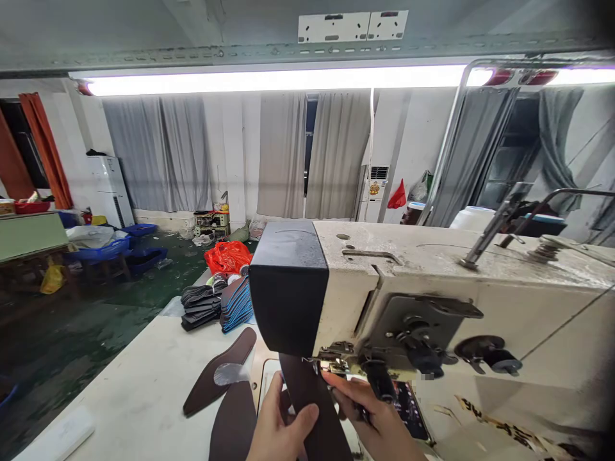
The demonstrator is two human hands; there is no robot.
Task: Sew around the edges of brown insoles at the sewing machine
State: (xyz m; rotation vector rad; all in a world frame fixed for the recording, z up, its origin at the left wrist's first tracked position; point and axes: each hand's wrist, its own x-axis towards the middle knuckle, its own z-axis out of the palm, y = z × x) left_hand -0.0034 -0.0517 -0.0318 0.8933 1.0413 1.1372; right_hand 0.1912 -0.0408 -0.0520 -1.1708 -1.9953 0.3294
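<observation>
A dark brown strip of material (314, 400) runs under the head of the sewing machine (355, 256). My left hand (283, 426) grips the strip's left edge, with the thumb on top and the fingers partly hidden beneath. Beside the needle area, my right hand (379, 419) has its index fingertip at the strip's right edge. A small dark tool (364, 413), mostly covered, shows among the curled fingers of that hand; its kind is unclear. Left of the machine lie flat brown cut pieces (221, 371), one bearing a pale oval patch.
Stacked black pieces (202, 306) and blue-edged pieces (236, 304) sit behind the machine head near a red plastic bag (228, 256). A white box-like object (67, 435) lies on the worktable (139, 384) at front left. Blue bins (147, 259) stand farther back.
</observation>
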